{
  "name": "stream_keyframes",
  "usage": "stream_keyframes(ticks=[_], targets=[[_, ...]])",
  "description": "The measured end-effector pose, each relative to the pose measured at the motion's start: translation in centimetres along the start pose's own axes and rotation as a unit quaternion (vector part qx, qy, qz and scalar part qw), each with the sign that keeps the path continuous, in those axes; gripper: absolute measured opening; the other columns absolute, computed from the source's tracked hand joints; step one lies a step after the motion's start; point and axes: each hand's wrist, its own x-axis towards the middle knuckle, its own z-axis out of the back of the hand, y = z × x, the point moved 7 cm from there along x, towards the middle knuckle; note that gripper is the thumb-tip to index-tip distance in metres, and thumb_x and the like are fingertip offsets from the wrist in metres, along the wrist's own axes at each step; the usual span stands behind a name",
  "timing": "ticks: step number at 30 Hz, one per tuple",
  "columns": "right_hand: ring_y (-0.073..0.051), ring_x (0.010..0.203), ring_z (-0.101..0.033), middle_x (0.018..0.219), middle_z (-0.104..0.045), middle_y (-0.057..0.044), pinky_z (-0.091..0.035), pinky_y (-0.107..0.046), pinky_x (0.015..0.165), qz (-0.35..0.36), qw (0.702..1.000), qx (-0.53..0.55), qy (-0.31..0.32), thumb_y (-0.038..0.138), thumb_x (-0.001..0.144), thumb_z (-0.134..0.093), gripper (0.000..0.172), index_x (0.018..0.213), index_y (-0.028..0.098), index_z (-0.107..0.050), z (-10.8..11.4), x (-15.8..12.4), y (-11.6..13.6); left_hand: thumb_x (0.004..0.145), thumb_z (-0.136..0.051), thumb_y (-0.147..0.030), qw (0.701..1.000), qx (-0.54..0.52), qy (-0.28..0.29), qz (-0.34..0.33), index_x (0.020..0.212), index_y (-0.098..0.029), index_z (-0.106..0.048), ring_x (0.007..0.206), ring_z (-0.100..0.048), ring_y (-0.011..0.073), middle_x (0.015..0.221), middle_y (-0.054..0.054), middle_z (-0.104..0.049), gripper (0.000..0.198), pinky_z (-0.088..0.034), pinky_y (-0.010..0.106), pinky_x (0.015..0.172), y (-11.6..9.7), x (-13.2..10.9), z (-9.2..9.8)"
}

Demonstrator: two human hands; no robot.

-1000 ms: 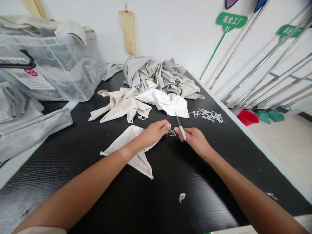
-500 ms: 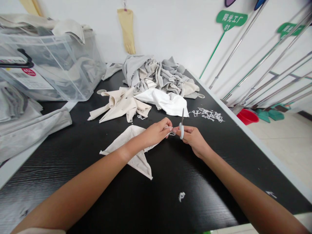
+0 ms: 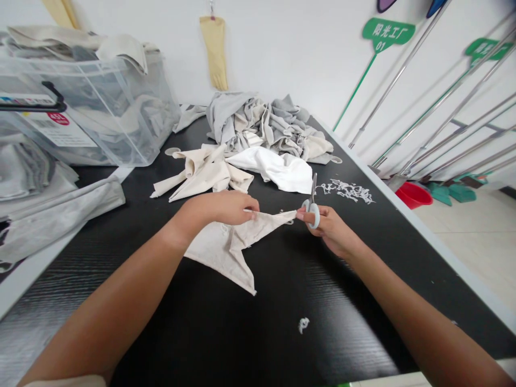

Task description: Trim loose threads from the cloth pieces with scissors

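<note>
An off-white cloth (image 3: 220, 250) lies partly on the black table, its right corner stretched up and out to a point. My left hand (image 3: 226, 207) is closed on the cloth's upper edge, with the thumb mostly hidden. At the far right corner my right hand (image 3: 328, 226) pinches the cloth's tip between thumb and finger. The same hand carries scissors (image 3: 314, 207), fingers through the pale grey handles and blades pointing away from me. A small loop of thread or cord hangs by the pinched corner. Beyond my hands lie a cream cloth (image 3: 205, 169) and a white cloth (image 3: 274, 166).
A heap of grey and beige cloths (image 3: 258, 121) sits at the table's back. Thread scraps (image 3: 349, 191) lie to the right, and a small tuft (image 3: 303, 324) in front. At left stands a clear plastic bin (image 3: 133, 123) of cloths, beside folded grey cloths (image 3: 28, 172).
My left hand has slid left along the cloth's edge, away from my right hand. The right hand has moved slightly right with the corner, and the cloth between them is now drawn out.
</note>
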Motion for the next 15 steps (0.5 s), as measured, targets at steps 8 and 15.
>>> stream_keyframes(ticks=[8, 15], targets=[[-0.009, 0.058, -0.036, 0.067, -0.052, 0.002, -0.024, -0.025, 0.051, -0.030, 0.987, -0.098, 0.123, 0.045, 0.077, -0.089, 0.034, 0.088, 0.015, -0.077, 0.8, -0.3, -0.2, 0.068, -0.066, -0.021, 0.981, 0.069, 0.035, 0.179, 0.098, -0.028, -0.081, 0.076, -0.063, 0.0227, 0.095, 0.005, -0.079, 0.034, -0.048, 0.032, 0.078, 4.1, -2.7, 2.0], [-0.013, 0.065, -0.049, 0.071, -0.064, -0.002, -0.037, -0.025, 0.059, -0.011, 0.930, -0.208, 0.304, 0.048, 0.081, -0.086, 0.038, 0.090, 0.012, -0.082, -1.7, -2.3, 0.6, 0.073, -0.065, -0.023, 0.987, 0.008, -0.019, 0.162, 0.091, -0.023, -0.080, 0.080, -0.066, 0.0231, 0.094, 0.007, -0.080, 0.023, -0.047, 0.030, 0.079, 5.2, -1.6, 1.4]])
